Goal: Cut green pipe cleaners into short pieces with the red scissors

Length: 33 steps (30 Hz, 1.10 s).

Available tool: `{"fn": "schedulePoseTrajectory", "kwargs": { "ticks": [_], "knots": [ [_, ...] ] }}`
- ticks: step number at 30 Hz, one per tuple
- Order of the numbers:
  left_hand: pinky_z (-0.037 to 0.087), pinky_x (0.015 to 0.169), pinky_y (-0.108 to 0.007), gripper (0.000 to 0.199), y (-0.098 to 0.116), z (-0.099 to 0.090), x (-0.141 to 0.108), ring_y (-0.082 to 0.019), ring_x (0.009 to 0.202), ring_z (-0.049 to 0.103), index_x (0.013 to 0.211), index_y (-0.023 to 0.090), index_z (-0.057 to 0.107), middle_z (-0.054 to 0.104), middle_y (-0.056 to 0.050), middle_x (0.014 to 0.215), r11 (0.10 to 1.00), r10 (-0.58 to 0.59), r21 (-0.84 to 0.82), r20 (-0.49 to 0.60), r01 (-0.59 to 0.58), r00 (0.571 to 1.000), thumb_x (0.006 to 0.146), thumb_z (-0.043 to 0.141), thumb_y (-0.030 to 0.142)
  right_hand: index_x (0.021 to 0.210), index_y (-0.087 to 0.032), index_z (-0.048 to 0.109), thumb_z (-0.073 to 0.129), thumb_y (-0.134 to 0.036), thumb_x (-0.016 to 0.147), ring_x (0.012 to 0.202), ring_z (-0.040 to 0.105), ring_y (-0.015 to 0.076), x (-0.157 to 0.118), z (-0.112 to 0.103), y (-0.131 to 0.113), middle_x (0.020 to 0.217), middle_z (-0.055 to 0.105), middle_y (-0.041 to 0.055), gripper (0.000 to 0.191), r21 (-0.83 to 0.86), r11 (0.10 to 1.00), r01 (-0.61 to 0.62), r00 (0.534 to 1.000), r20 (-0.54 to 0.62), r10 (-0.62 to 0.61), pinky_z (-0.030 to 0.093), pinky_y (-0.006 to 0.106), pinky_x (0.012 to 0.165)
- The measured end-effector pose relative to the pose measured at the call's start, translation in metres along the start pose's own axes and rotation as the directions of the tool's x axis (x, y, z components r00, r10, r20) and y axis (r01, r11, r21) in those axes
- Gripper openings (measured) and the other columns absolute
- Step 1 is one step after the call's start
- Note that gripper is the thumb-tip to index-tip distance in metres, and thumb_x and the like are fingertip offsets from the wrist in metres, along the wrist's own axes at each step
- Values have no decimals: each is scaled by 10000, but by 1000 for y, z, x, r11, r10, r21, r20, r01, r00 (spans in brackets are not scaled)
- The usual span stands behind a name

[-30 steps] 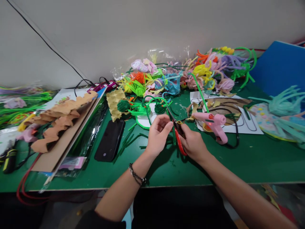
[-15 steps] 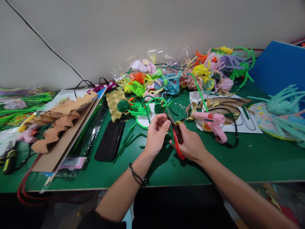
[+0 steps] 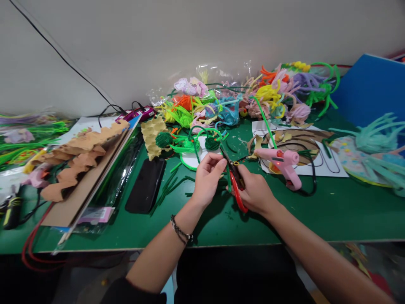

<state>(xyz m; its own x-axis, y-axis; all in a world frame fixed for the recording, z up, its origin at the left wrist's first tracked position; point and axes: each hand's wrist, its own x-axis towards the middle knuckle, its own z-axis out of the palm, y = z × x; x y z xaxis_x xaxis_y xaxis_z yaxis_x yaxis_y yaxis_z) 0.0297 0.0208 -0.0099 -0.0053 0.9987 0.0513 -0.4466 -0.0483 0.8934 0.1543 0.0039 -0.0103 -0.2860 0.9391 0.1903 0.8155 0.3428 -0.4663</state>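
My right hand (image 3: 253, 188) is wrapped round red-handled scissors (image 3: 236, 185), with the blades pointing up and left. Close beside the blades, my left hand (image 3: 209, 173) pinches a dark green pipe cleaner (image 3: 229, 179); its upper part is hidden by the fingers. Just beyond the hands is a green pipe-cleaner piece (image 3: 190, 144) on a white backing, with round dark green pom-like balls (image 3: 211, 143). Cut dark green pipe-cleaner lengths (image 3: 167, 188) are scattered left of my left hand.
A pink glue gun (image 3: 281, 160) with a green stick rests on drawn-on white paper (image 3: 329, 166) at right. A black phone (image 3: 145, 185) and stacked cardboard (image 3: 74, 202) are at left. Colourful pipe-cleaner bundles (image 3: 268, 95) line the wall beside a blue board (image 3: 370, 93).
The scissors and my right hand have shifted slightly right and down. More of the green pipe cleaner shows between the hands. My left hand stays almost in place.
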Motion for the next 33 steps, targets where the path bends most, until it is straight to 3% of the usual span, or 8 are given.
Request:
{"fn": "schedulePoseTrajectory", "kwargs": {
  "ticks": [5, 18, 23, 29, 33],
  "knots": [
    [368, 526, -147, 229, -1, -1, 0, -34, 526, 434, 682, 177, 545, 499, 63, 597, 999, -15, -38, -1, 15, 1000, 604, 694, 332, 768, -206, 411, 422, -427, 731, 472, 559, 191, 0, 1, -1, 521, 564, 1, 224, -5, 1000, 4, 1000, -1, -4, 316, 228, 446],
    [358, 515, -135, 246, -1, 0, 1, -25, 497, 400, 651, 177, 539, 463, 75, 553, 997, -38, -72, 4, 38, 999, 588, 711, 341, 858, -151, 461, 290, -337, 800, 514, 590, 206, 1, 1, 0, 569, 619, 65, 259, -241, 970, 23, 998, 67, -7, 300, 240, 451],
    [381, 539, -134, 234, 0, -1, 2, -28, 528, 435, 702, 188, 559, 490, 68, 594, 997, -15, -75, 1, 15, 1000, 588, 715, 320, 852, -137, 499, 278, -361, 815, 517, 591, 212, 0, 2, -1, 568, 628, 78, 317, -291, 956, 29, 999, 25, -22, 264, 243, 446],
    [400, 581, -127, 284, -2, -1, 2, -26, 580, 478, 813, 216, 581, 544, 61, 664, 995, 20, -97, -14, -22, 1000, 584, 723, 306, 791, -144, 518, 247, -401, 814, 480, 561, 199, -1, 4, -1, 511, 594, 63, 374, -309, 951, 32, 992, -107, -68, 256, 242, 451],
    [403, 588, -128, 313, -4, -2, 3, -34, 618, 498, 858, 228, 592, 560, 52, 686, 992, 54, -110, 1, -54, 999, 586, 724, 307, 790, -138, 528, 240, -417, 818, 476, 551, 184, -1, 5, 0, 513, 589, 63, 401, -308, 950, 46, 989, -117, -85, 269, 239, 458]
  ]
}}
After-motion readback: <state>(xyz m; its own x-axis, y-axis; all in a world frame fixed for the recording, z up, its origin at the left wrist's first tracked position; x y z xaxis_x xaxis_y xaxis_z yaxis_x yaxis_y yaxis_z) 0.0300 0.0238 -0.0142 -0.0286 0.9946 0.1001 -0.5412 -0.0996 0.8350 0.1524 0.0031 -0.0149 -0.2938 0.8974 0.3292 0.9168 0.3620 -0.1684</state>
